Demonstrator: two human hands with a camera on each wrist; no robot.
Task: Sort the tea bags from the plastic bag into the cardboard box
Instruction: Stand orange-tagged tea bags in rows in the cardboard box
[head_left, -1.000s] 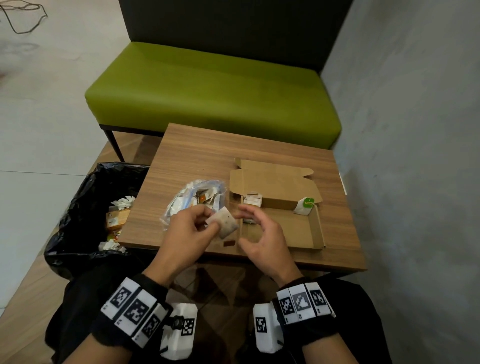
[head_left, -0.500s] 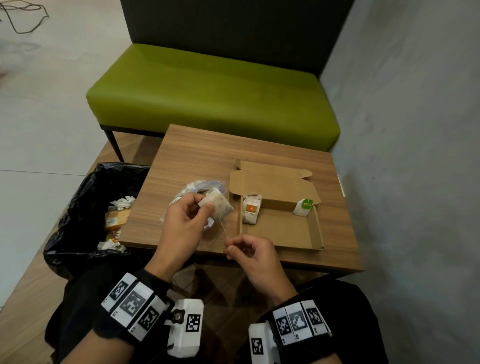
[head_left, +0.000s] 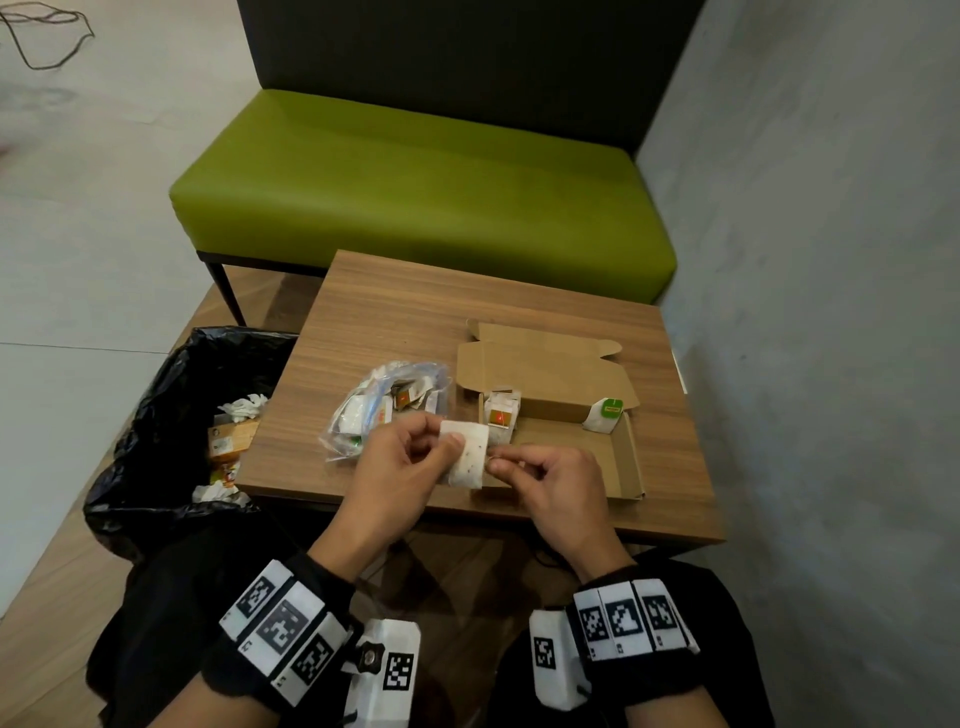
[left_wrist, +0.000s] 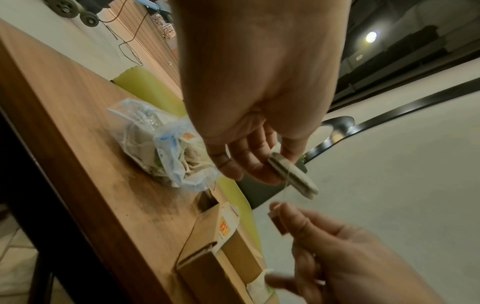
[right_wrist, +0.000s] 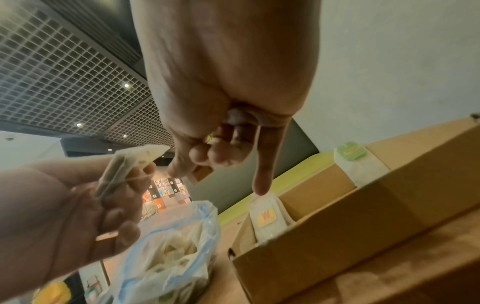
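Over the table's front edge my left hand (head_left: 448, 435) pinches a white tea bag (head_left: 469, 460) by its top corner. A thin string crosses the tea bag (right_wrist: 122, 166) and runs to a small brown tag (left_wrist: 277, 223), which my right hand (head_left: 492, 464) pinches between thumb and forefinger just right of the bag. The clear plastic bag (head_left: 387, 408) of tea bags lies behind my left hand. The open cardboard box (head_left: 626, 457) lies to the right. It holds a red-tagged tea bag (head_left: 501, 415) at its far left and a green-tagged one (head_left: 605, 415) at its far right.
A black-lined bin (head_left: 156, 415) with rubbish stands left of the wooden table (head_left: 395, 317). A green bench (head_left: 415, 182) is behind the table, and a grey wall (head_left: 831, 312) rises close on the right. The box lid (head_left: 545, 364) lies folded back.
My right hand, which had drawn the string down toward the table's front edge, has come back up beside the tea bag. My left hand has lowered the bag slightly to the right.
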